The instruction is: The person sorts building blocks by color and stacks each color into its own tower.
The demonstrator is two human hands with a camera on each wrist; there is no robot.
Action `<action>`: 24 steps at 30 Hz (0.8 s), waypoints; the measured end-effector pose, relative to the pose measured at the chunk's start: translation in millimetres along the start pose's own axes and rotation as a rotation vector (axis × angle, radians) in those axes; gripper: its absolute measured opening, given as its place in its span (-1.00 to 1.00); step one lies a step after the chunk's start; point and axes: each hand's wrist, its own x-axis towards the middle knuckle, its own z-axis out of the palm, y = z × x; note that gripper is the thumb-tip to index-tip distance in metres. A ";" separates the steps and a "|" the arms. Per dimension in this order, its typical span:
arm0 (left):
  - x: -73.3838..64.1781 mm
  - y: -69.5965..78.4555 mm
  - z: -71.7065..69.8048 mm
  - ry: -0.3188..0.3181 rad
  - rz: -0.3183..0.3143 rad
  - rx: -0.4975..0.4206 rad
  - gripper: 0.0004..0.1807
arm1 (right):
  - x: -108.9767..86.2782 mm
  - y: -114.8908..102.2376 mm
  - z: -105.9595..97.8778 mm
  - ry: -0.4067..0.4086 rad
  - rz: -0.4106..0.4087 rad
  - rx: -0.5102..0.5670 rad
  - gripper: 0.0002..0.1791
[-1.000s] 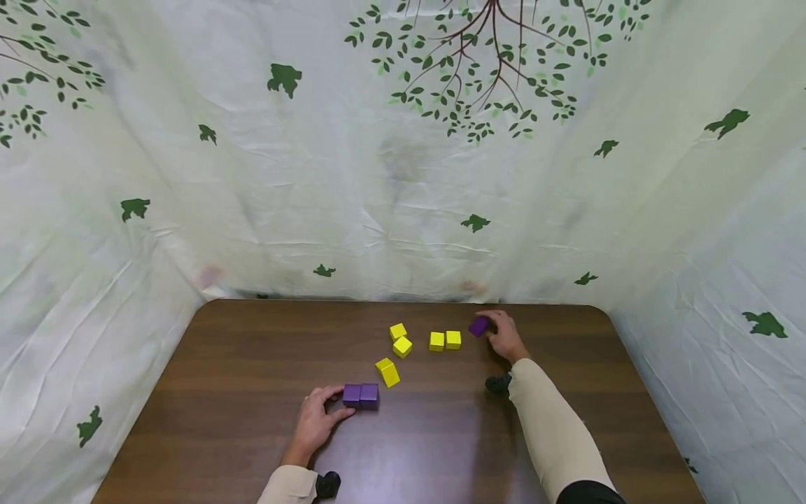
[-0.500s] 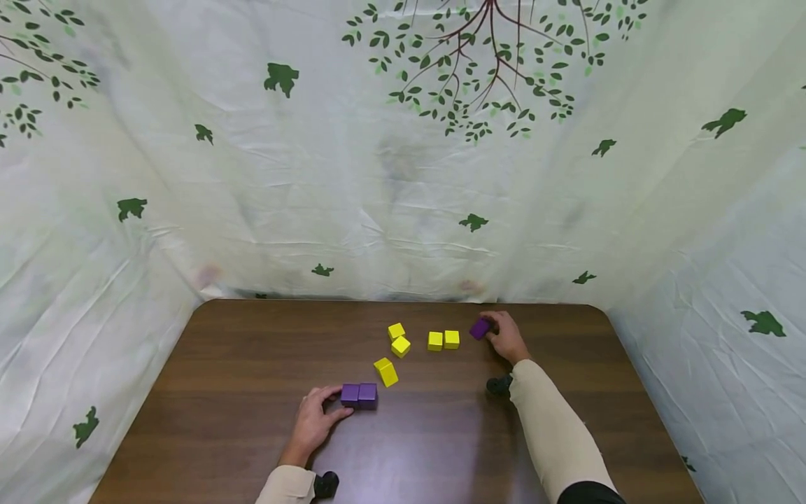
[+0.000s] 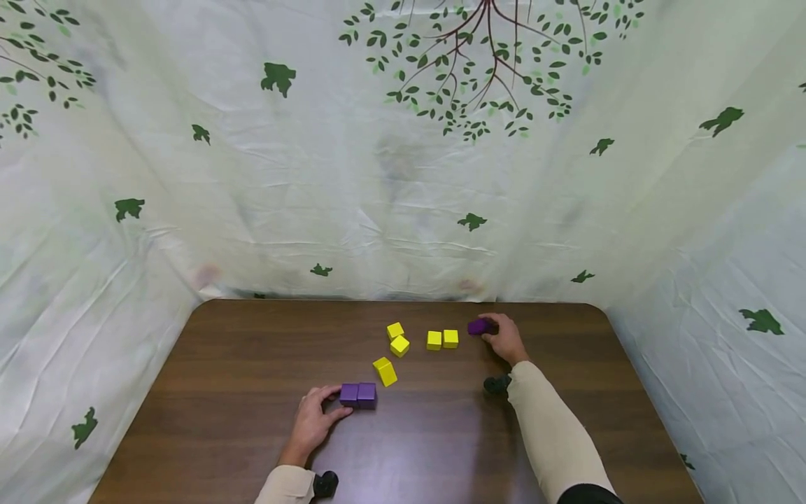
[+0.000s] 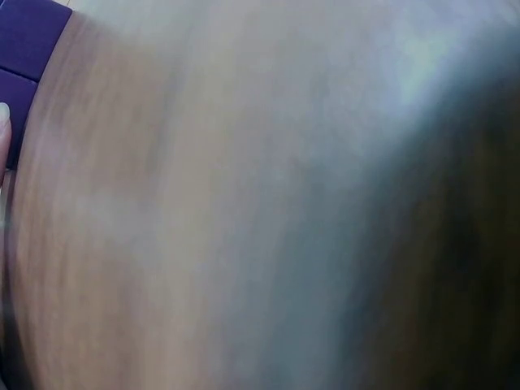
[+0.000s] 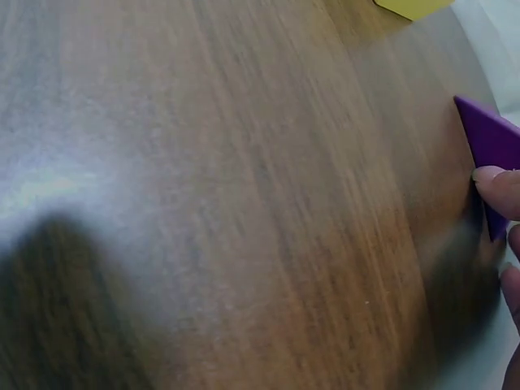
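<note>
Two purple cubes sit side by side on the brown table, the left purple cube against the right purple cube. My left hand pinches the left one between thumb and fingers; its thumb shows on the purple side in the left wrist view. Farther back on the right, my right hand grips a third purple cube by its right end. In the right wrist view, the thumb presses a face of this purple cube, whose far part leaves the frame.
Several yellow cubes lie between the hands: a touching pair, another pair to its right, and yellow blocks just behind the purple pair. The table ends at a pale curtain printed with leaves.
The purple cube in my right hand has turned slightly, so its sides now lie more level in view. My left hand and its purple pair stay put.
</note>
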 end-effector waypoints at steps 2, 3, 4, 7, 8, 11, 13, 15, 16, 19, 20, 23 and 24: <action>-0.3 -0.4 0.6 -0.001 -0.001 -0.004 -0.56 | -2.2 -0.2 -0.2 0.003 0.030 0.017 -0.52; -0.4 -0.7 0.7 -0.001 -0.002 -0.004 -0.56 | -3.3 -0.4 -0.1 0.006 0.042 0.025 -0.53; -0.4 -0.9 1.0 -0.002 -0.006 -0.005 -0.56 | -4.4 -0.7 -0.1 0.010 0.052 0.031 -0.53; 0.2 -1.7 1.2 -0.009 -0.013 -0.006 -0.55 | -7.7 -0.9 0.7 0.026 0.069 0.057 -0.53; 0.4 -2.0 1.4 -0.011 -0.014 -0.007 -0.55 | -9.0 -0.5 1.3 0.034 0.071 0.065 -0.53; 0.9 -2.0 1.4 -0.019 -0.023 -0.007 -0.55 | -13.5 0.3 2.3 0.047 0.072 0.080 -0.54; 1.0 -1.6 1.3 -0.016 -0.016 -0.002 -0.55 | -16.3 1.5 3.2 0.058 0.072 0.084 -0.55; 0.6 -0.8 1.5 -0.009 -0.006 0.001 -0.56 | -19.6 2.0 4.0 0.069 0.076 0.086 -0.55; 0.4 -0.5 1.8 -0.004 0.003 0.003 -0.56 | -21.1 2.6 4.7 0.078 0.080 0.087 -0.56; -0.2 0.1 2.0 0.005 0.018 -0.003 -0.56 | -27.6 1.8 6.9 0.110 0.093 0.105 -0.56; -0.3 0.0 2.1 0.006 0.019 -0.002 -0.56 | -30.0 1.3 7.8 0.121 0.096 0.109 -0.57; -0.4 -1.4 2.0 0.012 0.014 0.000 -0.55 | -36.9 -0.8 10.9 0.148 0.100 0.127 -0.57; -0.4 -1.9 1.9 0.013 0.013 0.003 -0.55 | -39.0 -1.3 12.1 0.154 0.098 0.127 -0.57</action>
